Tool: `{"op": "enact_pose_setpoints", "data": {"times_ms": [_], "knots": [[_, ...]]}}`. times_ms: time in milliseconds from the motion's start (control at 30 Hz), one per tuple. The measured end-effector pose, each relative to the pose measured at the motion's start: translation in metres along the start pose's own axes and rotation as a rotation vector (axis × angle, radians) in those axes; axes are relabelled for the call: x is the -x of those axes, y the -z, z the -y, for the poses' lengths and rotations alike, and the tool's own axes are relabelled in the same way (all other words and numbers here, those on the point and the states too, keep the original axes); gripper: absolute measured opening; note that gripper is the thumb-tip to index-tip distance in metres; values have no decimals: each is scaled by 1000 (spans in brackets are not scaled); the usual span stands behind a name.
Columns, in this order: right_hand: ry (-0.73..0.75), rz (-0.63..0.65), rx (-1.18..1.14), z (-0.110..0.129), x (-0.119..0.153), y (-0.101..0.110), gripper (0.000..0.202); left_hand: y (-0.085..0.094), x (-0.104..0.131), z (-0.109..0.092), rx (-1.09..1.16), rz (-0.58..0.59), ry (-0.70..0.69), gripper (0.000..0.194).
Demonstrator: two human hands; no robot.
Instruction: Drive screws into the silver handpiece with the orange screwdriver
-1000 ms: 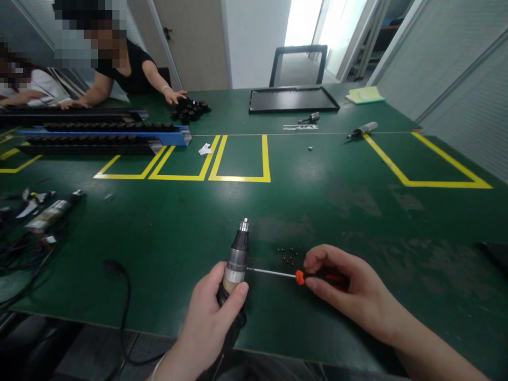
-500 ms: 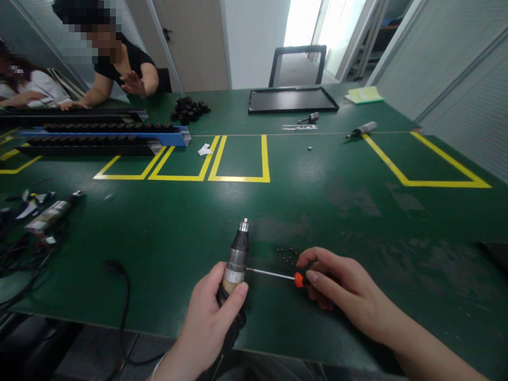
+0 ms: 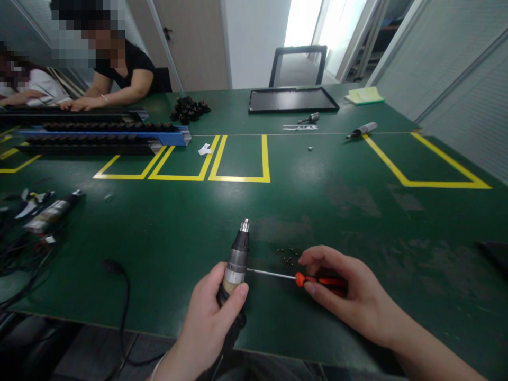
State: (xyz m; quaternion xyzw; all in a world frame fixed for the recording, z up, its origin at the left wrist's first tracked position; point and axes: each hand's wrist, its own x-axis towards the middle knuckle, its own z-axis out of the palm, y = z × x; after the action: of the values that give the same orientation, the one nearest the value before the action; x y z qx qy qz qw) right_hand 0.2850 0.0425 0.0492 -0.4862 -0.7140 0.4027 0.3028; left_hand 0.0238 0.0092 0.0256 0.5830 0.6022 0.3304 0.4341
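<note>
My left hand (image 3: 214, 312) is wrapped round an electric screwdriver (image 3: 238, 259) with a black nose and metal collar, its tip pointing away from me. A red-handled screwdriver (image 3: 273, 274) lies crosswise to its right, the thin shaft's tip against the side of the metal body. Around the red handle curls my right hand (image 3: 345, 288), thumb on the near side and fingers on the far side. Several tiny screws (image 3: 288, 259) lie on the green table just beyond the red handle.
Another electric screwdriver (image 3: 53, 211) and tangled cables are at the left. Blue and black rails (image 3: 174, 136), a pile of black parts (image 3: 189, 110), a black tray (image 3: 293, 100) and a grey tool (image 3: 363, 130) lie farther back. A person (image 3: 123, 74) sits at the back left.
My right hand's fingers have opened around the red handle, and more of it shows. The person at the back left has lowered a raised hand to the rails. My left hand has barely moved.
</note>
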Motion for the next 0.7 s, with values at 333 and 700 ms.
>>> {"op": "enact_pose_setpoints", "data": {"times_ms": [333, 700], "knots": [[-193, 85, -155, 0, -1, -2, 16, 1, 0, -2, -10, -6, 12, 27], [-69, 0, -59, -4, 1, 0, 19, 1, 0, -2, 1, -16, 5, 25]]}}
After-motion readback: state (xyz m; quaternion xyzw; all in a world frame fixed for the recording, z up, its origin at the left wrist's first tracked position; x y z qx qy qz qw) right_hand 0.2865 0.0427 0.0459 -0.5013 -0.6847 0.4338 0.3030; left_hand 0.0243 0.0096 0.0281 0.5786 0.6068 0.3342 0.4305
